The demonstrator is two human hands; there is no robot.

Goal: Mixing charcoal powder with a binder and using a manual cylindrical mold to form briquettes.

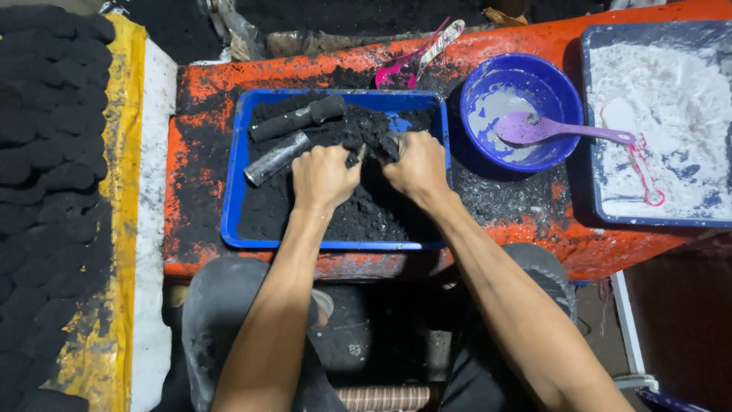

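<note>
Pressing together over the blue tray [232, 191], the left hand [324, 177] and right hand [418, 166] each keep a clenched grip on a clump of black powder [370, 137] at the tray's middle. Two dusty metal tubes [278, 156] lie just left, on the orange table [534, 229].

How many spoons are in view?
3: a purple spoon in the blue bowl, a pink spoon lying in the white powder tray, and another pink one behind the black powder tray.
</note>
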